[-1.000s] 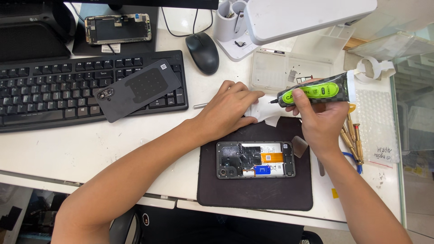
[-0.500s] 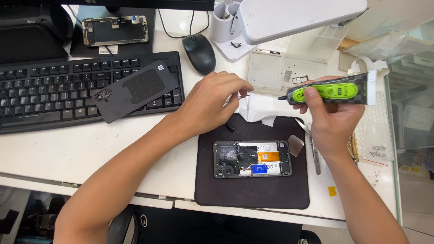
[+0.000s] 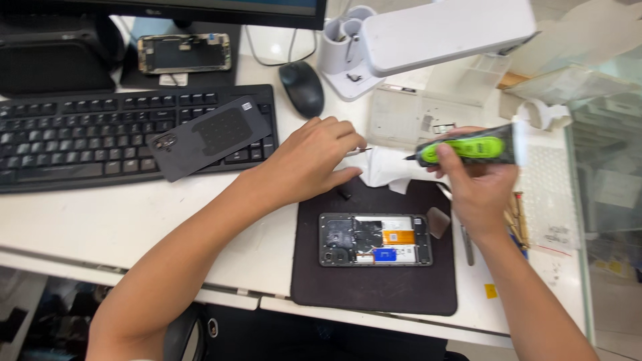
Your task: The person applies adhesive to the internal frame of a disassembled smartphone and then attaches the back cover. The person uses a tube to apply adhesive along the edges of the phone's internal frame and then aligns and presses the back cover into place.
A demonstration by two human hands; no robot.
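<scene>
My right hand (image 3: 476, 179) grips a green and black electric screwdriver (image 3: 466, 150) held level, its tip pointing left. My left hand (image 3: 313, 159) rests on the desk with its fingers curled around a thin metal tool (image 3: 358, 151), next to a crumpled white cloth (image 3: 386, 167). Below both hands an opened phone (image 3: 374, 239) with its back removed lies on a dark work mat (image 3: 374, 284), showing a black board and orange and blue parts. The phone's dark back cover (image 3: 208, 137) lies on the keyboard.
A black keyboard (image 3: 80, 134) fills the left, a black mouse (image 3: 301, 87) sits behind my left hand. A white lamp base (image 3: 348, 67) and head, a clear parts tray (image 3: 401, 117), another opened phone (image 3: 184, 53) and small tools at the right (image 3: 518, 224) surround the mat.
My right hand has carried the screwdriver up and to the right, away from the mat. My left hand has stayed by the white cloth. The view has shifted slightly.
</scene>
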